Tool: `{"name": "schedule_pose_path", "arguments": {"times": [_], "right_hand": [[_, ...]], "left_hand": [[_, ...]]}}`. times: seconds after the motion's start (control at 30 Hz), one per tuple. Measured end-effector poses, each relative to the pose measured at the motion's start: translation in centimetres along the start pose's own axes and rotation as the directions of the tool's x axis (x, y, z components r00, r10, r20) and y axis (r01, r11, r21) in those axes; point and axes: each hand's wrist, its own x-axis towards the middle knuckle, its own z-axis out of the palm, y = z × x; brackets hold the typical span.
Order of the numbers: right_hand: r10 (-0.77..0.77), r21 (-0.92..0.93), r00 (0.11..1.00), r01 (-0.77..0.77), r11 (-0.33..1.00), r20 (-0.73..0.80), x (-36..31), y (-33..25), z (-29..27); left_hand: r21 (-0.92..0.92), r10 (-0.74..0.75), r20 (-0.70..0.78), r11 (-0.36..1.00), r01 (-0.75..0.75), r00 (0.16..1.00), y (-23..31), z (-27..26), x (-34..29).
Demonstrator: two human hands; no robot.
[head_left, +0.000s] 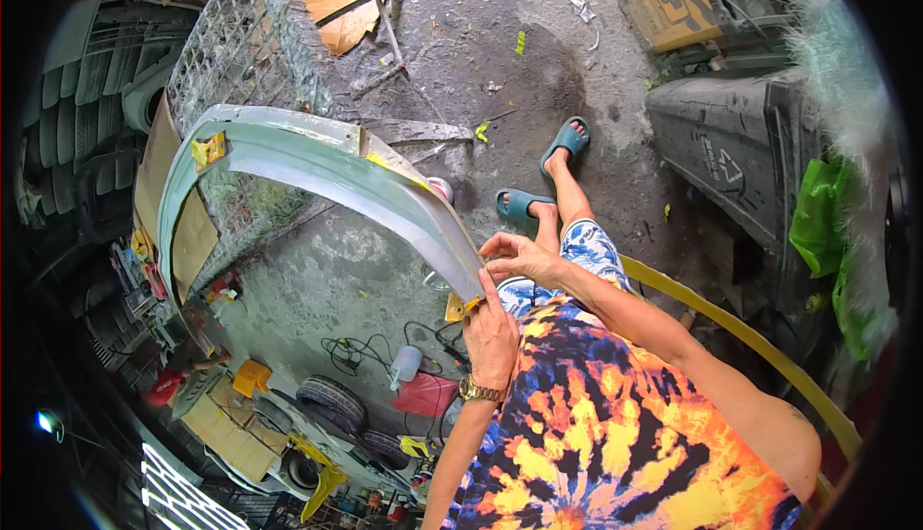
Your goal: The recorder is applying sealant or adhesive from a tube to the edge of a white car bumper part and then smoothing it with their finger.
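A long, curved car panel [317, 176], like a wheel arch, is painted pale grey-green and reaches from the left to the middle. Yellow masking tape [208, 150] sticks to its far-left part, and more tape shows along its upper edge and near end. My left hand [491, 340], with a gold watch at the wrist, grips the panel's near end, its index finger stretched along the corner. Just above it, my right hand [524, 259] has its fingers bent and pinched at the same end's edge. Whatever lies between those fingertips is too small to tell.
Behind the panel stands a crusted wire-mesh frame [245, 45]. A dark wheeled bin [716, 146] is at the right, with a green plastic bag [822, 218]. Cables [356, 352], a white bottle [406, 365] and tyres [332, 403] lie at lower left. A yellow strip [740, 323] curves past my right arm.
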Motion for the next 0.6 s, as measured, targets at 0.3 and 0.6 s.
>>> {"name": "schedule_pose_path", "arguments": {"times": [0.3, 0.6], "right_hand": [[0.042, 0.073, 0.997, -0.037, 0.997, -0.061, -1.2, 0.0, 1.1], [-0.038, 0.155, 0.994, 0.022, 0.988, 0.1, 0.2, 0.8, 0.5]], "left_hand": [[-0.276, -0.103, 0.037, 0.955, 0.109, 0.994, -0.2, 2.0, -1.3], [-0.078, -0.161, 0.073, 0.983, 0.166, 0.984, 0.4, 1.8, -0.6]]}}
